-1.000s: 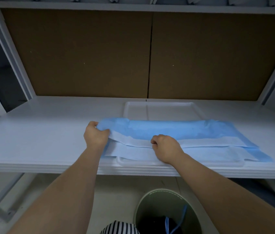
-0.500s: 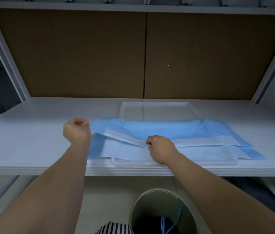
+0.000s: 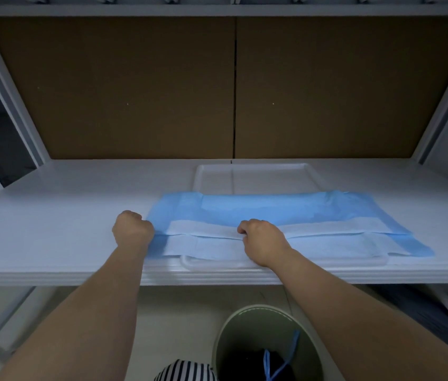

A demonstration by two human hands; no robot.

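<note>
A blue sheet [image 3: 266, 209] with a white padded strip lies folded across a white tray [image 3: 250, 174] on the shelf. Its near part covers the tray's front half and overhangs the tray on both sides. My left hand [image 3: 132, 229] is curled into a fist at the sheet's left edge and grips the end of the fold line. My right hand [image 3: 261, 239] pinches the same fold near the sheet's middle, knuckles up. The fingertips of both hands are hidden.
The white shelf [image 3: 52, 215] has a brown back panel [image 3: 233, 86] and white uprights on both sides. Below its front edge stands a green bin [image 3: 266, 345] holding something dark and a blue strap. Striped cloth [image 3: 184, 371] shows at the bottom.
My left hand has slid left along the sheet, from its upper left corner to the left end of the fold. The folded layer now lies flatter. My right hand has stayed on the fold.
</note>
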